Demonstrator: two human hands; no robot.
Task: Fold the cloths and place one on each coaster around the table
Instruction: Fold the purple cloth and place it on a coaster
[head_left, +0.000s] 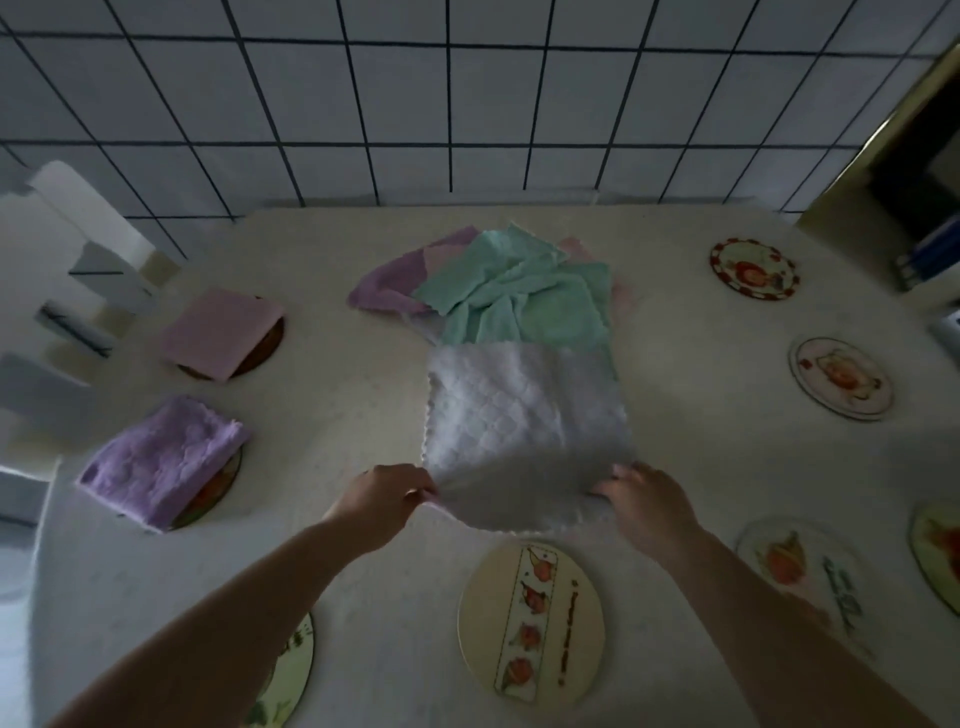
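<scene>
A white quilted cloth (524, 421) lies spread in the middle of the table. My left hand (387, 499) pinches its near left corner and my right hand (644, 504) grips its near right corner. Behind it sits a loose pile with a mint green cloth (524, 296) and a lilac cloth (395, 280). At the left, a folded pink cloth (221, 332) covers one coaster (270, 343) and a folded purple cloth (163, 457) covers another (223, 488). A bare round coaster (532, 623) with a strip of red fruit lies just in front of my hands.
More bare coasters lie at the right (753, 269), (841, 383), (800, 571), at the right edge (940, 551) and at the near left (291, 670). A tiled wall (467, 104) stands behind the table. White chair backs (78, 270) stand at the left.
</scene>
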